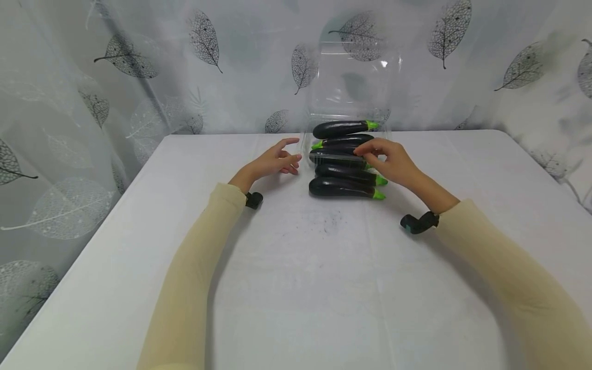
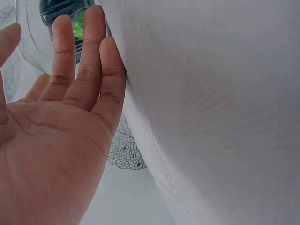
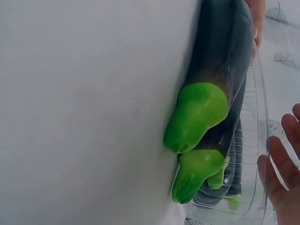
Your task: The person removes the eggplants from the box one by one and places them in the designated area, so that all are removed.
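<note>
The right grip [image 1: 390,160] has its fingers loosely parted and slightly bent, with hold of nothing that I can see; its fingertips are at the right side of a clear box [image 3: 253,178], though I can't tell whether they touch it. The left grip [image 1: 276,159] spreads its fingers just beside the box's other side, holding nothing. Between the two grips, three eggplants [image 1: 344,128] lie crosswise in the box. A little nearer the person, two more eggplants [image 1: 341,187] lie side by side on the white table [image 1: 296,288], green ends toward the right grip. Beyond both grips, the lid [image 1: 353,77] stands raised before a leaf-print curtain [image 1: 250,61].
</note>
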Available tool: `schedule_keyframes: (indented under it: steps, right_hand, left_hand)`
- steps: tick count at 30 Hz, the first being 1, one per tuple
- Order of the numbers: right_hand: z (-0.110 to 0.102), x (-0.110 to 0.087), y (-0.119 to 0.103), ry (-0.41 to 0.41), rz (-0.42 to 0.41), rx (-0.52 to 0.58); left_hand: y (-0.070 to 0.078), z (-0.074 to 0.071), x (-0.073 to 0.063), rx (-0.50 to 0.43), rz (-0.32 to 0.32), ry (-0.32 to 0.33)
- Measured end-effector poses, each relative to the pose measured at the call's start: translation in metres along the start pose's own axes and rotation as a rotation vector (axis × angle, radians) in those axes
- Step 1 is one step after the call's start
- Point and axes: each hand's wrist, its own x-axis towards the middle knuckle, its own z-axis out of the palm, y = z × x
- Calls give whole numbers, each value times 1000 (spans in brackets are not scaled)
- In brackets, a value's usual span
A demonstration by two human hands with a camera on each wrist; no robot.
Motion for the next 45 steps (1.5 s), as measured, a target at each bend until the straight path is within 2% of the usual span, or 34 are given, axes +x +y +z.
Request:
schedule_keyframes:
  steps: [4,13,26,37,45]
  right_hand:
    - [-1,6,5,17,64,5]
    - [-2,17,9,43,288,56]
    - [-1,29,19,-67,258,-29]
    - [-13,45,22,-302,269,-162]
    - [-13,50,23,-348,298,-208]
  left_hand:
    - [0,0,0,0,-3,1]
    - [0,0,-1,4,2,1]
    - [-3,-1,0,15,6,1]
    - [-2,-1,0,12,17,3]
    - [-1,-1,0,12,14,2]
